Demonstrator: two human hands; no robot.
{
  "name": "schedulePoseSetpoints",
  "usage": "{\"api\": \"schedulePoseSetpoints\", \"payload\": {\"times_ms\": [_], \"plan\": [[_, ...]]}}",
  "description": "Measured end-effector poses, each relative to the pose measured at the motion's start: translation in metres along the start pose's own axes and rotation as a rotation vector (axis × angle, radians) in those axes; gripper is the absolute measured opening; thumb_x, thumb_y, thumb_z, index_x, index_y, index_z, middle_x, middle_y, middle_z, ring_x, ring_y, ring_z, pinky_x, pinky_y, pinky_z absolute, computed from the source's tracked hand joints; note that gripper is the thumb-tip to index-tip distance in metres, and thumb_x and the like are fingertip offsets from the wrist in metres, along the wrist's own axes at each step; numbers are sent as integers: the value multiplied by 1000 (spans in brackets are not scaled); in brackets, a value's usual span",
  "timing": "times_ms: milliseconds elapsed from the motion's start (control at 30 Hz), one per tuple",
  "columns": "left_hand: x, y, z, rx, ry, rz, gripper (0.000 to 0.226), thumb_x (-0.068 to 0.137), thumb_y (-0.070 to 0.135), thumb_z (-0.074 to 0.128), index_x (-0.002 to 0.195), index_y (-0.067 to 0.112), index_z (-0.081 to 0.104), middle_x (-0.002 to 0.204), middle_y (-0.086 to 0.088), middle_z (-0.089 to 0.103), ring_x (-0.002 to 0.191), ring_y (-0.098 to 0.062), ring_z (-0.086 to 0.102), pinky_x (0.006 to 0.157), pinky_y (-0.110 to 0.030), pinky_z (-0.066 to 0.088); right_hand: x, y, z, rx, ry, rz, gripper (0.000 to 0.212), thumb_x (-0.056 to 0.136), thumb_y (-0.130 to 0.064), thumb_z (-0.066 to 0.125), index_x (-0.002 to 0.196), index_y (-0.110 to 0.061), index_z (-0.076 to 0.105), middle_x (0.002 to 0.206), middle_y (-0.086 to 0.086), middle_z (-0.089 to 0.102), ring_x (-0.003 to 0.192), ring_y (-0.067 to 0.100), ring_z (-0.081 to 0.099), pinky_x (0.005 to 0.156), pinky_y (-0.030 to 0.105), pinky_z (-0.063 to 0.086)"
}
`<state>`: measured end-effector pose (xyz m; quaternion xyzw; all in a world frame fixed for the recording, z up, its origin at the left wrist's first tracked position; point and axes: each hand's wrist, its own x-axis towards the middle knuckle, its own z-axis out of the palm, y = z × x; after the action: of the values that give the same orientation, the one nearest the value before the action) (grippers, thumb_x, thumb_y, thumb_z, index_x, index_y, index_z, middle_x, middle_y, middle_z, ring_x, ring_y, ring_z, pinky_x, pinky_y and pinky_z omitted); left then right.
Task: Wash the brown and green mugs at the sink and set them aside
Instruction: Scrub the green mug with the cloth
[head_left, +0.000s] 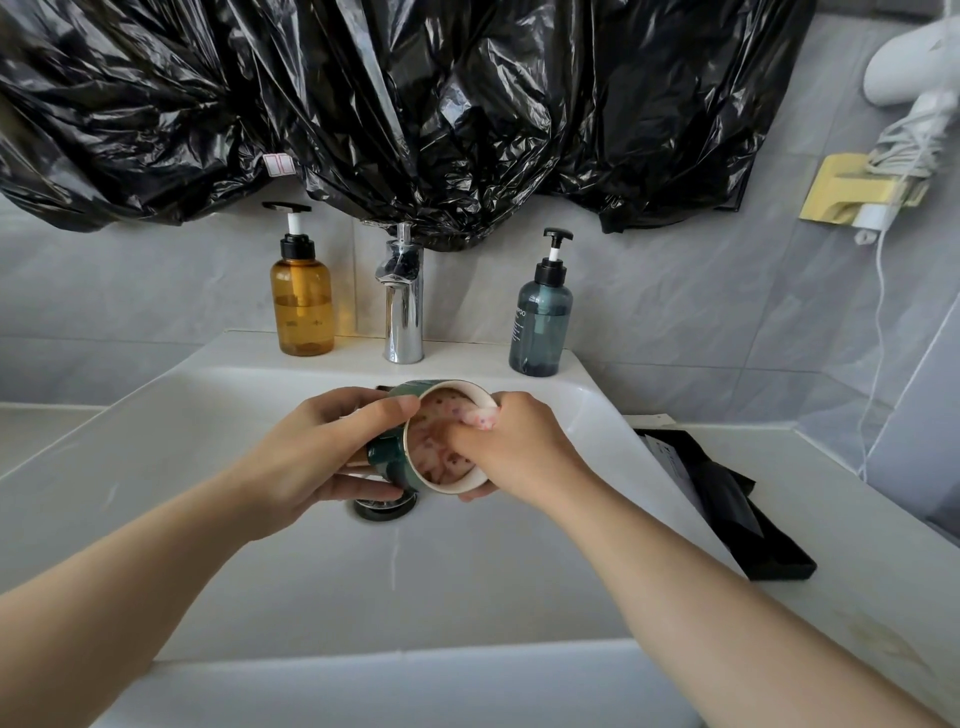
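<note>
The task is in its middle, judging by the scene: the green mug (400, 457) is being washed, held over the sink (218, 467) just above the drain (382, 506), and has not been set aside. The brown mug does not show anywhere in this view, so whether it is already washed or still waiting cannot be told. No water runs from the faucet (402, 306) at the far edge of the basin. What likely remains is finishing the scrub, rinsing, and placing the mug on the counter (831, 519) at the right.

The left hand (317, 452) is curled around the outside of the mug, thumb along the far side near the rim and fingers wrapped under the dark green wall, so it is closed firmly on the mug and tips it with the mouth toward the near right. The right hand (511, 447) is bunched closed with its fingers pushed down into the mug's pale, speckled interior; its thumb side rests at the rim. A small pale, spotted bit sits at the rim under the fingers, perhaps a cloth or foam, but it cannot be told which.

An amber pump bottle (301, 306) stands left of the faucet and a blue-grey pump bottle (540, 322) to its right.
</note>
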<state>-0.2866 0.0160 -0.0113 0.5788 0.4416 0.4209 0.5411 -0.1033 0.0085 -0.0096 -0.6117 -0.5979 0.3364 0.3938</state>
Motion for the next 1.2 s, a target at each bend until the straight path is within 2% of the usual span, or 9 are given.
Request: {"api": "schedulePoseSetpoints", "payload": {"times_ms": [267,367,533,633,733,833,933,1067,1200], "plan": [[-3,0,4,43,7,-33,56,59,45,85,101,10,72,99,-15,75,93,-33,73,76,-50,61,-5,-4,-1,-132,16,-65,33,93,-26,46,90,4,61,91,17,68,53,31,70,63,50,59],[-2,0,6,-2,70,4,38,73,34,80,100,9,72,98,-16,75,90,-32,74,76,-50,61,-2,-4,0,7,-38,32,36,94,-30,44,103,1,60,100,15,66,60,33,72,71,41,61],[0,3,5,-74,160,80,47,67,32,77,106,9,69,100,-19,74,86,-35,74,79,-48,61,-4,-7,5,334,-236,246,33,98,-25,38,122,-7,51,99,30,65,67,40,70,63,32,62],[1,0,4,-57,118,53,55,64,32,88,110,10,67,101,-17,74,87,-34,74,76,-44,61,-2,-2,5,359,-243,189,36,98,-17,37,126,-3,54,105,26,68,78,40,71,64,30,62],[3,-1,1,14,42,-6,84,45,50,85,116,13,61,99,-14,74,83,-30,74,68,-36,60,2,4,1,306,-163,111,33,96,-15,41,116,2,61,103,16,69,76,34,73,67,35,62],[2,1,-3,61,9,-26,106,28,64,90,118,17,62,105,-13,74,90,-29,74,73,-40,62,3,6,-1,-8,-64,-7,28,94,-17,46,89,3,64,94,17,68,75,29,70,64,38,62],[-1,1,-3,97,-42,-26,85,41,59,88,113,18,67,104,-13,75,88,-27,75,69,-40,62,0,4,-1,-223,-42,-104,29,94,-20,47,69,-6,53,73,11,58,64,26,60,63,41,61],[-5,3,-1,147,-96,-25,75,47,54,81,111,19,68,101,-9,76,91,-28,74,72,-44,62,-1,1,-3,-249,-46,-110,35,96,-27,48,66,-9,49,66,5,54,56,22,59,56,34,57],[-5,3,3,166,-15,13,60,52,44,84,102,13,71,92,-9,76,81,-24,74,66,-42,62,-2,1,-1,-229,-39,-105,33,95,-25,49,66,-9,50,68,6,55,53,20,60,51,32,55]]}}
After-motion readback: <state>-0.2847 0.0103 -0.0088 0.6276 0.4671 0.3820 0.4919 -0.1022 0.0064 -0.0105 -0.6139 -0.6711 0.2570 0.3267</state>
